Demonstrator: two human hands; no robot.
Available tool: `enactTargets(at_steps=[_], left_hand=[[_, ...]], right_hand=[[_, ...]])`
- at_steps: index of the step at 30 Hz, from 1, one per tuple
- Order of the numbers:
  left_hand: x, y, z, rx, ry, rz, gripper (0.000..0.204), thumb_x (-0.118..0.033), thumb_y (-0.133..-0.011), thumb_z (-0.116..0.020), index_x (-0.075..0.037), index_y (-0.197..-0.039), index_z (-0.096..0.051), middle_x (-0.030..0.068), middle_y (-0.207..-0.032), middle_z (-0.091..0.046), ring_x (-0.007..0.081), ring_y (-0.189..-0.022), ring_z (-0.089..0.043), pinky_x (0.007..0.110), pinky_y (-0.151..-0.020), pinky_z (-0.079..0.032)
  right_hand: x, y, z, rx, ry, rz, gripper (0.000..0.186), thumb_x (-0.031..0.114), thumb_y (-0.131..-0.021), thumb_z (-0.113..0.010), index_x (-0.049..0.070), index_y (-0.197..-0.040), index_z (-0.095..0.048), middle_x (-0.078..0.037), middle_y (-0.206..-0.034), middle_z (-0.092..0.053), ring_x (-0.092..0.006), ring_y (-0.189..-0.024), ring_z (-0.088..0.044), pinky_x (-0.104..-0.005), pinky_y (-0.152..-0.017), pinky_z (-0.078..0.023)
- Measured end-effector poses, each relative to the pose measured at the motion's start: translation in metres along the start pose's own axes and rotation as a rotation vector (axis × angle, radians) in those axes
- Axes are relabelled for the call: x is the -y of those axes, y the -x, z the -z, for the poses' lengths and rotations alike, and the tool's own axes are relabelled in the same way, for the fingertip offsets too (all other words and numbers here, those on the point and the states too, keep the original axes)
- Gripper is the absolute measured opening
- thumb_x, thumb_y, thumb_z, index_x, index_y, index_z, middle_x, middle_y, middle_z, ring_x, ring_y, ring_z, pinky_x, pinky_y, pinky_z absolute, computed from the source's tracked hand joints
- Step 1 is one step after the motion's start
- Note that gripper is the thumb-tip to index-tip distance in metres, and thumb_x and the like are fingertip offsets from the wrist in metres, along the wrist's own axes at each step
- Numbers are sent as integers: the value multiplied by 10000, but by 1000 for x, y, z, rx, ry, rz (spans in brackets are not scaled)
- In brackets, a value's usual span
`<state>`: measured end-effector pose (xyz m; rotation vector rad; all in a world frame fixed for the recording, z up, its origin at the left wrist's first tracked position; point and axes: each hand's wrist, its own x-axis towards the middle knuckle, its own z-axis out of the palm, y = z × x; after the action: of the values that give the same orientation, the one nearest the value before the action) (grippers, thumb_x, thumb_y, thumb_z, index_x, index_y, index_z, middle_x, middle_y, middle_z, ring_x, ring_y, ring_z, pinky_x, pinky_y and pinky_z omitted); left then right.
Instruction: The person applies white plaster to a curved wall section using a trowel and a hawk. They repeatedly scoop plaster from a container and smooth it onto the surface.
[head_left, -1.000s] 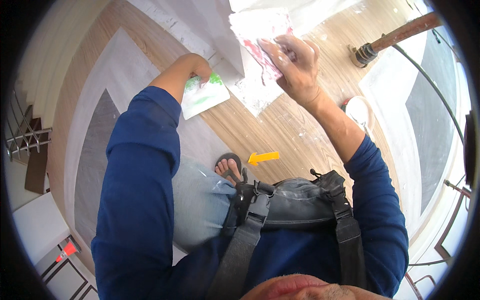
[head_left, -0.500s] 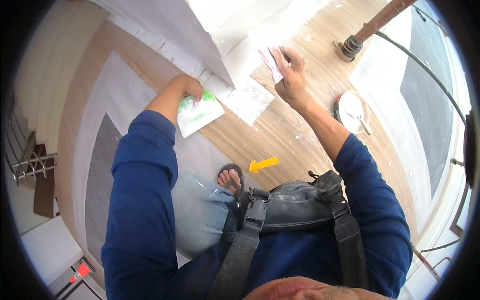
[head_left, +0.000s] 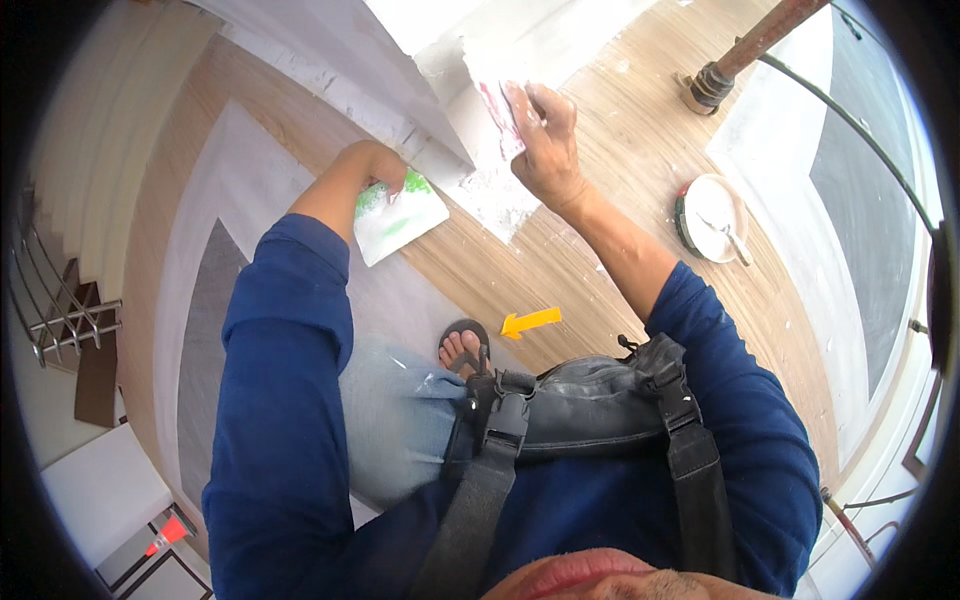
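Note:
My left hand (head_left: 378, 168) is closed on a white flat board (head_left: 398, 232) with green smears, held at the left of a white step-like surface (head_left: 410, 95) with patchy filler. My right hand (head_left: 548, 145) grips a pale pad with red streaks (head_left: 497, 108), held at the lower corner of that white surface, above a white powdery patch (head_left: 495, 205). Whether the pad touches the surface is unclear in the glare. A round tub (head_left: 705, 210) of white paste with a spoon-like tool in it sits to the right on the wood-look floor (head_left: 600, 310).
A pole with a dark foot (head_left: 712, 85) and a dark cable (head_left: 850, 130) are at the upper right. A yellow arrow (head_left: 530, 320) is on the floor beside my sandalled foot (head_left: 458, 348). Steel railing and steps (head_left: 70, 320) are left, near an orange cone (head_left: 165, 535).
My right hand has moved down and left with the red-streaked pad from higher on the white surface. My left hand and board sit a little lower than a second ago.

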<state>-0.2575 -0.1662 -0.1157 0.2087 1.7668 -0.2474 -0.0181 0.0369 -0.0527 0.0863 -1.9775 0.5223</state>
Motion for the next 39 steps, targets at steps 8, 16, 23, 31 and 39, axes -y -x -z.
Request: enactTargets(at_steps=[8, 16, 23, 31, 39], left_hand=[[11, -10, -4, -60, -55, -3, 459, -43, -725, -669, 43, -1174, -632, 247, -1220, -641, 335, -1042, -654, 430, -889, -510], [-8, 24, -6, -125, -142, 25, 391, -20, -720, -666, 60, -1103, -660, 225, -1163, -677, 317, -998, -666, 408, -872, -519], [10, 4, -5, -66, -9, 58, 406, 0, -710, -653, 60, -1111, -649, 238, -1163, -671, 338, -1017, -658, 428, -882, -517], [0, -7, -2, -58, -54, 19, 471, -35, -721, -665, 62, -1179, -619, 275, -1175, -651, 344, -1074, -635, 452, -912, -507], [1, 17, -6, -31, -79, 13, 477, -50, -723, -681, 65, -1182, -620, 267, -1224, -635, 329, -1094, -630, 438, -902, -506]], right_hand=[[0, 0, -9, 162, 49, 146, 584, -49, -766, -670, 149, -1314, -631, -66, -1250, -483, -267, -1069, -497, -360, -925, -478], [-7, 8, -35, 177, 214, 85, 586, 39, -821, -637, 171, -1387, -569, -54, -1386, -432, -259, -1220, -405, -367, -1029, -410], [-43, 45, -9, 309, 219, -112, 682, -91, -780, -655, 104, -1421, -527, -115, -1347, -435, -291, -1089, -479, -392, -954, -464], [-19, -17, 10, -28, -73, -4, 672, -125, -748, -670, 107, -1373, -588, -91, -1299, -474, -265, -1018, -472, -358, -850, -468], [-9, 26, 0, 312, 4, 28, 715, -97, -751, -665, 184, -1400, -562, -67, -1278, -478, -248, -1058, -492, -362, -925, -471]])
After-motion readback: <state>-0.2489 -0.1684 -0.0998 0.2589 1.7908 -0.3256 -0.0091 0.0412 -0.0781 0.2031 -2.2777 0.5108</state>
